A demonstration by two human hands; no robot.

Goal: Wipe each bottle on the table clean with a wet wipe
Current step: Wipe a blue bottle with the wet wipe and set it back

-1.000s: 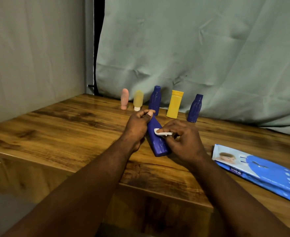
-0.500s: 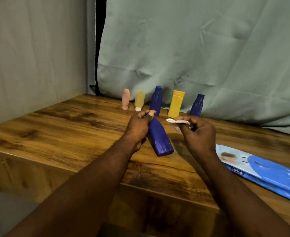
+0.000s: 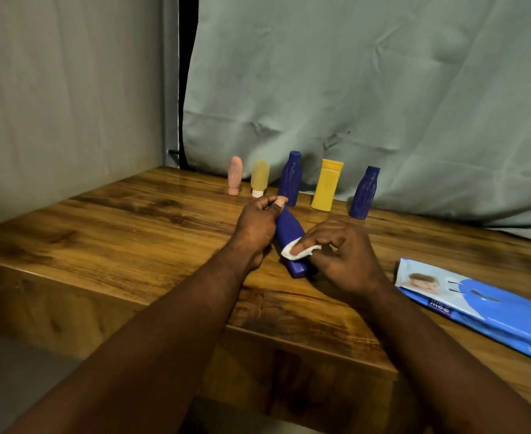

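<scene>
Blue bottle (image 3: 289, 233) tilted over wooden tabletop (image 3: 132, 233), left hand (image 3: 255, 227) gripping its upper end. Right hand (image 3: 339, 249) pinches white wet wipe (image 3: 298, 249) against bottle's lower body. Five bottles (image 3: 326, 189) upright behind; wipes pack (image 3: 483, 311) at right.

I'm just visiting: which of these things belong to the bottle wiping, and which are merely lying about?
In the job: tilted blue bottle in the left hand; wet wipe in the right hand; pink bottle; pale yellow bottle; middle blue bottle; yellow bottle; right blue bottle; wipes pack.
Just there: cloth backdrop; wall; table.
</scene>
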